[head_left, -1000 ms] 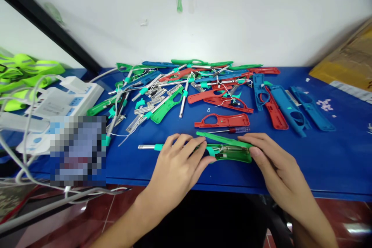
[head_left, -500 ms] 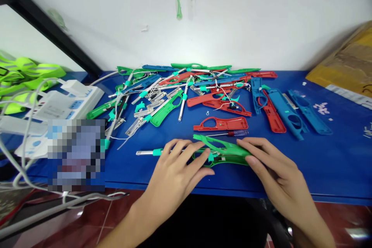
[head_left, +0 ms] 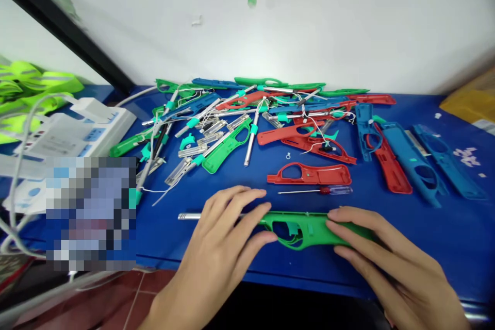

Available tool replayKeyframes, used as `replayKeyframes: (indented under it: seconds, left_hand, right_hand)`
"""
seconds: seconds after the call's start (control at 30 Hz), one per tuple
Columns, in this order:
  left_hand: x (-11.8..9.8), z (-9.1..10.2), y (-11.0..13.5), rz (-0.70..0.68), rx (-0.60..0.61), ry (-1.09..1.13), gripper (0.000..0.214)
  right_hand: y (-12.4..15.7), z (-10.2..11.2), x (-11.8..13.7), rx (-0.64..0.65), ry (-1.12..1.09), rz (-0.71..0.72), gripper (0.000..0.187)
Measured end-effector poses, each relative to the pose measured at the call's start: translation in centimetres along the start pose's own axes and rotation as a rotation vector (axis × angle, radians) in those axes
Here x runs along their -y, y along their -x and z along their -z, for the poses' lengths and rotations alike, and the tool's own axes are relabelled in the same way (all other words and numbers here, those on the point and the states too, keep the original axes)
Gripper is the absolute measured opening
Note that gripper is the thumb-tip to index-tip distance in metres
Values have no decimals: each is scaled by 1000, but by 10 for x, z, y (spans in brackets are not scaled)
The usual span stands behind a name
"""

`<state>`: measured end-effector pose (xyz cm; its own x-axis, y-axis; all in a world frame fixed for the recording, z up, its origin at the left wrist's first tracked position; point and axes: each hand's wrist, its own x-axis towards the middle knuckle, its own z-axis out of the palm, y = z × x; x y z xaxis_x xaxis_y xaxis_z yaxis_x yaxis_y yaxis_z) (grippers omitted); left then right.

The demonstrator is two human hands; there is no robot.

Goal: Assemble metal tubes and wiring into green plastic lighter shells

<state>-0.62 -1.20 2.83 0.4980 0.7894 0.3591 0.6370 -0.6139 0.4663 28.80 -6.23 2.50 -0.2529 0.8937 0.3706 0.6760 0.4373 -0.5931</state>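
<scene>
A green long-nosed lighter [head_left: 317, 229] lies sideways near the front of the blue table, its green half-shell now over the inner parts. My left hand [head_left: 220, 247] is closed around its front end, with the metal tube sticking out to the left. At the handle end, my right hand [head_left: 394, 258] has its fingers and thumb closed on the green casing. The teal trigger shows through the finger opening. Just behind the lighter lie a screwdriver [head_left: 334, 190] with a clear purple handle and a red half-shell [head_left: 328, 175].
Green, blue and red casings, metal tubes and clear tanks make a pile [head_left: 216, 136] against the white wall. Blue shells [head_left: 410, 157] lie at right. A white power strip [head_left: 110, 134] with cables and a pixelated patch are at left. A taped cardboard box [head_left: 472, 98] stands far right.
The upper green half-shell, tilted and apart before, now lies over the lower half, covering the inner parts. Both hands remain at the lighter's ends. The view has shifted slightly.
</scene>
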Motion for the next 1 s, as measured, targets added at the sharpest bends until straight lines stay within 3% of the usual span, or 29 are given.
replayKeyframes:
  seconds: [0.07,0.27,0.47,0.8,1.0]
  left_hand:
    - [1,-2,-5,-66,31,-37,29]
    - [7,-3,-9,-86,46,-24,28]
    - [9,-2,-7,-108,62,37,23]
    - [8,-1,-7,-73,73,35,30]
    - [6,-2,-9,-51,77,20,34]
  right_hand:
    - [4,0,-1,24,10,-15,44]
    - [20,-1,-8,164,29,-120,51]
    - [21,-7,-13,115,59,-78,54]
    - [15,-3,-12,182,63,-22,64]
    - [9,-3,-10,145,133,0,61]
